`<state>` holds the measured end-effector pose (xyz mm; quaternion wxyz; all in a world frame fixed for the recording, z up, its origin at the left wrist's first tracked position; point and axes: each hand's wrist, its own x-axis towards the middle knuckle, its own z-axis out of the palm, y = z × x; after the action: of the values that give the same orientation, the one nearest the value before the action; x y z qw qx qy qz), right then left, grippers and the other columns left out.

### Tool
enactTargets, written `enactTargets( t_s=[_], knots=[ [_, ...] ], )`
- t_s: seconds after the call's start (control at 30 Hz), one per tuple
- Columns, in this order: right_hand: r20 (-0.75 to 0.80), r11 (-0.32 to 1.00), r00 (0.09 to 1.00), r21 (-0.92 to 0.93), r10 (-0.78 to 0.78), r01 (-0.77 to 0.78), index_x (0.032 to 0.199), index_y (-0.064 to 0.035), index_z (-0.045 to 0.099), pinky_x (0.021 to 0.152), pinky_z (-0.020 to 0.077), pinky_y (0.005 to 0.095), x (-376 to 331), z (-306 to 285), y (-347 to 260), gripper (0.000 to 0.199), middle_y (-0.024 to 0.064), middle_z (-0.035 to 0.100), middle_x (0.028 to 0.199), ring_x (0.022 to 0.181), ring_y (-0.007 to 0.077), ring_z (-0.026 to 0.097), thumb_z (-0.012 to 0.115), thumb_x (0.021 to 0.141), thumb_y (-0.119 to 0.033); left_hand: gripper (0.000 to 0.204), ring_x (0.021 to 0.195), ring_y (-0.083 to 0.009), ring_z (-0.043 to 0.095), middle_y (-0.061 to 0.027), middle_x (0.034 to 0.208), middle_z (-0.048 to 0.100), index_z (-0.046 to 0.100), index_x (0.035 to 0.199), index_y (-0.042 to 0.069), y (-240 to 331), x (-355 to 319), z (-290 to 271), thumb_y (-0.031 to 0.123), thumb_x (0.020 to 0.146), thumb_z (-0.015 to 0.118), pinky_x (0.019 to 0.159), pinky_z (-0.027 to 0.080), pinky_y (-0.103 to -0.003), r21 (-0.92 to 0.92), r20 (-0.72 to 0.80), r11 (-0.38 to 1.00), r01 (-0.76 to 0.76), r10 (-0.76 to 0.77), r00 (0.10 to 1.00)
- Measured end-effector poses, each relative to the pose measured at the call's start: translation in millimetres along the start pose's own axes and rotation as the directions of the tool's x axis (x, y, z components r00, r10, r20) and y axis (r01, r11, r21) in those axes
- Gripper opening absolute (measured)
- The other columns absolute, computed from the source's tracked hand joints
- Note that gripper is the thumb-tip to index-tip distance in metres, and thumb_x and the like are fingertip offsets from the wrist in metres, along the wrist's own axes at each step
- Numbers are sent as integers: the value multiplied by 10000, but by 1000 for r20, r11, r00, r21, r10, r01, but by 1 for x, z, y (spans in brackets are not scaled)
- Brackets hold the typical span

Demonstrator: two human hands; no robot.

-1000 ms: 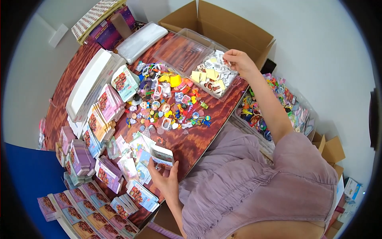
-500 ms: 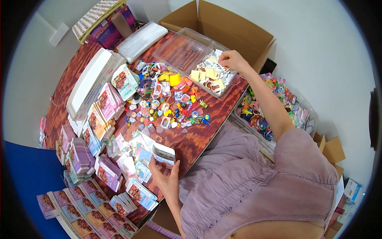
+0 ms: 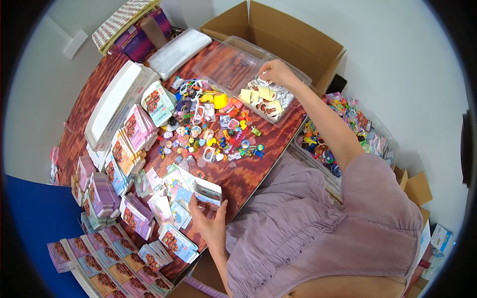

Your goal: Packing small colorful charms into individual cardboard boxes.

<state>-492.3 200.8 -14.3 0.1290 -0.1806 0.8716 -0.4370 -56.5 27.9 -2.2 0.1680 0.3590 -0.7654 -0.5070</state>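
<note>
My left hand (image 3: pixel 209 223) grips a small printed carton (image 3: pixel 207 192) near the front edge of the table, its open top facing up. My right hand (image 3: pixel 276 72) reaches into a clear plastic tray (image 3: pixel 275 120) holding white and yellow paper pieces (image 3: pixel 265 93). Its fingertips are pinched together; whether a piece is between them is hard to make out. Between the hands lies a spread of small colourful trinkets (image 3: pixel 208 131). Flat printed sheets and cards (image 3: pixel 175 185) lie just left of the carton.
Stacks of folded printed cartons (image 3: pixel 137 127) and a white box lid (image 3: pixel 113 107) line the left side. Filled cartons stand in rows (image 3: pixel 107 256) at lower left. A cardboard box (image 3: pixel 293 44) is behind the tray. A bin of bagged trinkets (image 3: pixel 343 129) sits at my right.
My right hand has shifted left within the tray, across the paper pieces. My left hand still holds the carton in about the same place.
</note>
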Motion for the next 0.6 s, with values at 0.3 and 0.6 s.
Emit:
enactTargets(
  t_s=[0.3, 0.6],
  knots=[
    [-54, 963, 997, 269, 47, -31, 837, -49, 681, 555, 428, 244, -12, -19, -11, 70, 0, 641, 754, 660, 76, 564, 697, 845, -116, 790, 1067, -202, 562, -130, 1272, 514, 369, 1426, -17, 4, -6, -5, 17, 766, 800, 871, 527, -333, -92, -1, 992, 81, -82, 997],
    [316, 678, 946, 712, -78, -182, 939, -87, 592, 564, 399, 179, -44, -10, -52, 81, -41, 579, 818, 662, 39, 506, 658, 922, -130, 765, 1008, -197, 564, -122, 1204, 526, 417, 1368, -52, 10, -4, -2, 77, 741, 835, 826, 522, -319, 0, 8, 1000, -11, 11, 1000]
  ],
)
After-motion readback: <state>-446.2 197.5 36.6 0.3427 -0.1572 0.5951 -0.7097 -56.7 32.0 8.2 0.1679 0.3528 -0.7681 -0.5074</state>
